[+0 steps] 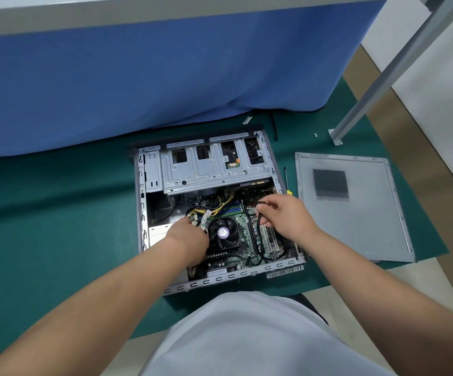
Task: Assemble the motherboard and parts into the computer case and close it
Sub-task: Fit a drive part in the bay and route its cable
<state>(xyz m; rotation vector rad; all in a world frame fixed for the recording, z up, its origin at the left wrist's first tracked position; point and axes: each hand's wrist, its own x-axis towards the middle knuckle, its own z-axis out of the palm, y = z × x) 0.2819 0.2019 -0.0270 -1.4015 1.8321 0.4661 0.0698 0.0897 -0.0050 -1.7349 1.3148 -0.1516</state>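
Motherboard (243, 234), a green circuit board already seated in the floor of the open grey metal computer case (219, 283), lies flat with its black round cooler fan (223, 233) (purple label at the hub) near the middle. The case itself lies on its side on a dark green mat (57, 213), its silver drive cage (209, 166) at the far end. The left hand (190, 237) reaches down beside the fan, fingers curled at a bundle of yellow and black wires (214, 207) with a white tag; whether they actually grip it I cannot tell. The right hand (287, 213) hovers over the board's right side, thumb and forefinger pinching a thin black cable (259, 229) that loops down toward the case's near wall. Just right of the case lies a slim screwdriver with a yellow handle (285, 180), and beyond it the flat grey side panel (355, 207) with a mesh vent rests on the mat. A blue cloth (152, 77) hangs behind.
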